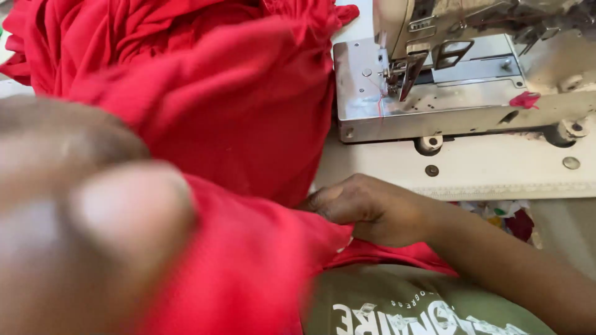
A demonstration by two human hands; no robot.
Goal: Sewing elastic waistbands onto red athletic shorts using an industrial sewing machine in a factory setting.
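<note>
Red fabric (230, 105) lies bunched between both hands, its far folds cut off at the frame's top edge. Left hand (81, 229), blurred and very close to the camera, grips one edge; right hand (366, 208) pinches another fold, fingertips hidden in cloth. Beyond it stands a sewing machine (447, 80)

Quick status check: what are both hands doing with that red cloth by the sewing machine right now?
Left hand close to camera, blurred, pinching red cloth. Right hand gripping the cloth's edge near the table front. Sewing machine bare under its foot; nothing blocking.
</note>
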